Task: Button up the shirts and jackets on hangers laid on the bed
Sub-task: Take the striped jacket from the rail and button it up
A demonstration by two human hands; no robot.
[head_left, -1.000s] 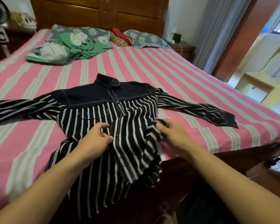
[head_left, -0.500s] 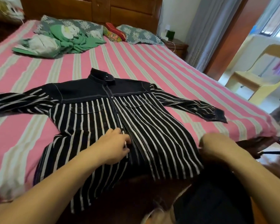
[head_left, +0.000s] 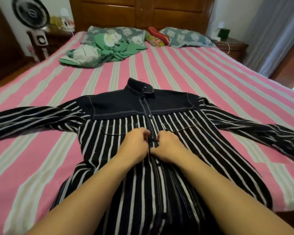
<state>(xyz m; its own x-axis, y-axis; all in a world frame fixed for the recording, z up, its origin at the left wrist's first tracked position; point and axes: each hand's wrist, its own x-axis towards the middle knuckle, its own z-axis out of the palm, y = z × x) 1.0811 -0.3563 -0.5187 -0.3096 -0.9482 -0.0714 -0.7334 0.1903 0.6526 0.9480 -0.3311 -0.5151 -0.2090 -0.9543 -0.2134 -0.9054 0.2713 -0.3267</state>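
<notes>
Shirt [head_left: 143, 150] flat at foot edge of bed [head_left: 202, 68], front panels meeting. Left hand [head_left: 134, 146] and right hand [head_left: 168, 146] both pinching front strip mid-chest. Advise: keep strip taut, align edges, work button by button downward.

Shirt [head_left: 143, 175] hem cut off below; fingertips blurred at placket.

Shirt [head_left: 126, 106] lies flat on bed [head_left: 210, 78]; both hands [head_left: 134, 146] rest mid-placket; pillows [head_left: 185, 37] lie behind.
</notes>
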